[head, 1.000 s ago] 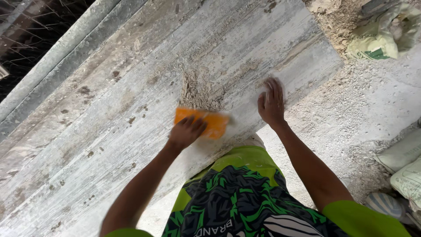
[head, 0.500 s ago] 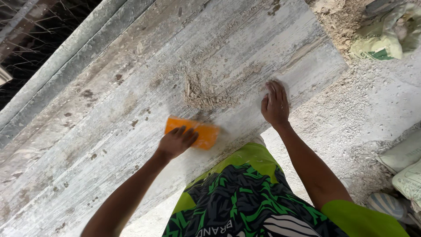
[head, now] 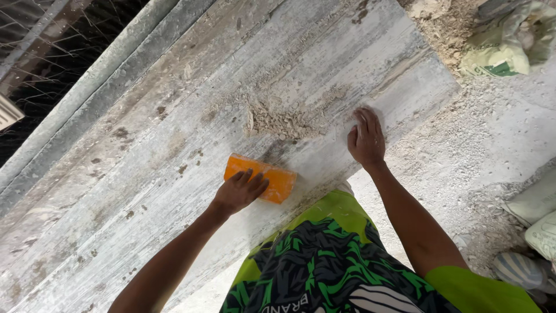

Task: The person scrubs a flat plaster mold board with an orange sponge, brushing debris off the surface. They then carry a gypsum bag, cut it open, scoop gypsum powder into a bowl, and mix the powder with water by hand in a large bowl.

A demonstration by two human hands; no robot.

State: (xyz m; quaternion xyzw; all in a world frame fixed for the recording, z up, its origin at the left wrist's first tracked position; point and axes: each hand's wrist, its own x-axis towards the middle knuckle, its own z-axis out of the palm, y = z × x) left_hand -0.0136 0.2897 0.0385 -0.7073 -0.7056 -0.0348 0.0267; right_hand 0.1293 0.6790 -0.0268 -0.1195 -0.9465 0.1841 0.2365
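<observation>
My left hand (head: pixel 239 191) grips an orange rectangular block (head: pixel 277 179) and presses it flat against a grey, streaked concrete slab (head: pixel 174 127). A small heap of sandy grit (head: pixel 278 120) lies on the slab just above the block. My right hand (head: pixel 366 139) rests flat on the slab near its lower edge, fingers spread, holding nothing. My green and black patterned shorts (head: pixel 313 261) fill the bottom of the view.
Dusty ground with loose gravel (head: pixel 492 150) lies to the right of the slab. A crumpled pale sack (head: pixel 504 40) sits at the top right, and more sacks (head: pixel 538 214) lie at the right edge. A raised ledge (head: pixel 87 81) borders the slab at the upper left.
My left hand has dragged the orange block down and to the left across the slab, away from the grit heap. My right hand has stayed flat in about the same place.
</observation>
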